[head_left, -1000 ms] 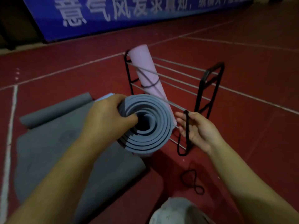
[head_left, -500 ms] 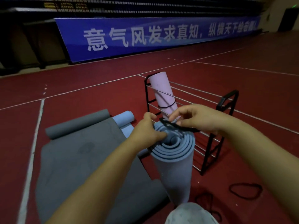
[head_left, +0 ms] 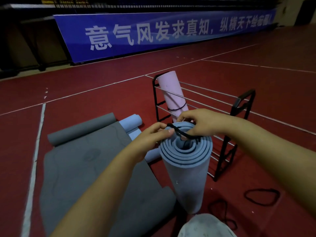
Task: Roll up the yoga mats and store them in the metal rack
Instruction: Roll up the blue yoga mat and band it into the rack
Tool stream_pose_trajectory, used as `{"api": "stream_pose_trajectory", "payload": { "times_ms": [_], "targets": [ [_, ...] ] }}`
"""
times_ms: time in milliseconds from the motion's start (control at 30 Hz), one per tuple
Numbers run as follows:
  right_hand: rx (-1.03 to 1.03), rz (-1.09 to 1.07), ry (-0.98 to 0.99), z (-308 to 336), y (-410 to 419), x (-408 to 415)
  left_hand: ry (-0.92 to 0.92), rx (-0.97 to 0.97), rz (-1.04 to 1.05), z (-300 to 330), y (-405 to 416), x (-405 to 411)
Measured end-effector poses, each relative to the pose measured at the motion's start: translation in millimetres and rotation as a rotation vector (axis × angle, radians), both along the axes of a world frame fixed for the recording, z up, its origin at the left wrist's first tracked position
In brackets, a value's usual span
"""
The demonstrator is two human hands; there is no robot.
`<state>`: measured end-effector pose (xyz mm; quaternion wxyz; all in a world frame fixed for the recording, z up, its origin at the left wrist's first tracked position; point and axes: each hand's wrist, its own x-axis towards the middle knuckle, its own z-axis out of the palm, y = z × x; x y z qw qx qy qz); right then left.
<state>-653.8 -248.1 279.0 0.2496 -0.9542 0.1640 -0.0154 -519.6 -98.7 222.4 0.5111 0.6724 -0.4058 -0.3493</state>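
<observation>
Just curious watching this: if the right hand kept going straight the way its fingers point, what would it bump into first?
Probably the left hand, which pinches the other end of the black elastic band over the rolled blue foam mat; depth is unclear.

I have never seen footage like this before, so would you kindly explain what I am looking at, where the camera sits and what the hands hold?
There is no machine here: a person wears a camera on the head, looking down at their own bare hands. The left hand and right hand stretch a black elastic band over the top of an upright rolled blue mat. Behind it a metal rack holds a rolled pink mat. On the red floor lie a partly unrolled grey mat, another blue mat and spare bands.
</observation>
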Motion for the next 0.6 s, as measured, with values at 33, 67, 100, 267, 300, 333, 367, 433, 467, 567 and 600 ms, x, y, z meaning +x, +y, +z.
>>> {"api": "stream_pose_trajectory", "payload": {
  "times_ms": [33,67,100,267,300,333,367,433,467,567,600],
  "targets": [
    [-0.001,0.008,0.008,-0.2,-0.9,0.2,0.041,-0.016,-0.001,-2.8,-1.2,2.7],
    [0.008,0.011,0.014,-1.1,-2.2,0.4,0.089,-0.041,0.016,-4.2,-2.9,4.1],
    [0.020,0.005,0.016,-2.5,-4.0,0.3,0.132,-0.070,0.042,-5.0,-4.8,5.6],
    [-0.051,-0.176,-0.016,-8.3,-27.4,-1.3,-0.217,-0.117,0.126,-23.2,-5.8,16.0],
    [-0.051,-0.230,-0.022,-7.9,-33.9,-2.1,-0.331,-0.115,0.125,-29.9,-3.5,13.8],
    [-0.037,-0.271,-0.019,-7.0,-39.4,-2.3,-0.438,-0.134,0.124,-36.7,-1.1,10.2],
    [-0.017,-0.303,-0.010,-6.1,-43.8,-1.0,-0.563,-0.172,0.135,-42.2,1.3,5.8],
    [0.006,-0.344,-0.004,-4.9,-47.6,5.4,-0.868,-0.298,0.170,-41.3,2.2,-9.6],
    [-0.001,-0.352,0.003,-4.3,-47.5,10.8,-0.975,-0.362,0.165,-36.9,0.4,-19.6],
    [-0.093,-0.323,0.114,1.4,-43.5,32.2,-1.014,-0.346,0.034,-19.0,-11.9,-55.3],
    [-0.124,-0.303,0.167,5.3,-40.3,39.0,-1.004,-0.298,0.018,-18.3,-15.1,-65.9]
  ]
}}
